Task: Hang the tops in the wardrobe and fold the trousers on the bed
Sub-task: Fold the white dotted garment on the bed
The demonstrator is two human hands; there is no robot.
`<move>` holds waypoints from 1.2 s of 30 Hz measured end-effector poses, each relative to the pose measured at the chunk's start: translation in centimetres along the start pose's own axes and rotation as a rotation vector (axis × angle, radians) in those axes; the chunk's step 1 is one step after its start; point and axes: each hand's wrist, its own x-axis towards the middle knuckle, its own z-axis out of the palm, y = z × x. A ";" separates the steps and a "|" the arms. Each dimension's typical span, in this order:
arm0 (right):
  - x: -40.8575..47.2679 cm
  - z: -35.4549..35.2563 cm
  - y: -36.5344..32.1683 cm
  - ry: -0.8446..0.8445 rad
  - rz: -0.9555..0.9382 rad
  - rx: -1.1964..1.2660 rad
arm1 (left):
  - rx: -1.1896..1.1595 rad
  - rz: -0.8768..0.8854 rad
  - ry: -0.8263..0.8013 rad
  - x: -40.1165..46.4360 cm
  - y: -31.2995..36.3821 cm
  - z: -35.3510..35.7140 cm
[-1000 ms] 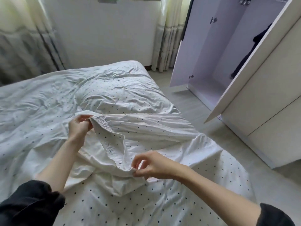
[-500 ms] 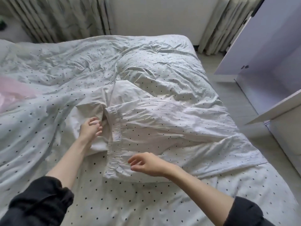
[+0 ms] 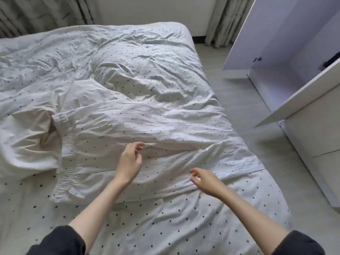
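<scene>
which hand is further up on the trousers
The left hand, reaching over the middle of the trousers; the right hand hovers by their near edge.

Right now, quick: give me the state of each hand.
Left hand: open, fingers loosely curled just over the trousers, holding nothing.
Right hand: open, fingers relaxed above the trousers, holding nothing.

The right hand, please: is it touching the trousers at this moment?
Cannot tell. In the head view the right hand hangs over the trousers with fingers loosely curled, and neither contact nor a gap shows plainly.
</scene>
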 end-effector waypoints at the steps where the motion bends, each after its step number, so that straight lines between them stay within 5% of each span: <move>1: -0.1 -0.3 2.3 0.028 0.017 -0.060 | 0.047 0.049 -0.060 -0.8 0.7 1.9; 6: -0.1 -2.8 17.0 0.162 0.123 -0.274 | 0.333 0.141 -0.372 -4.3 4.5 17.3; 12: 3.3 -2.6 26.0 0.217 0.147 -0.469 | 0.683 0.177 -0.430 -3.9 6.7 27.3; 17: 6.2 -3.3 29.1 0.355 0.073 -0.498 | 0.672 0.319 -0.331 -3.4 7.4 28.7; 22: 2.7 -4.3 31.1 0.606 -0.038 -0.416 | 0.610 0.213 -0.474 -5.5 7.4 29.0; 36: -8.3 -5.0 35.3 0.587 0.127 -0.350 | 0.729 0.204 -0.954 -8.3 12.2 29.0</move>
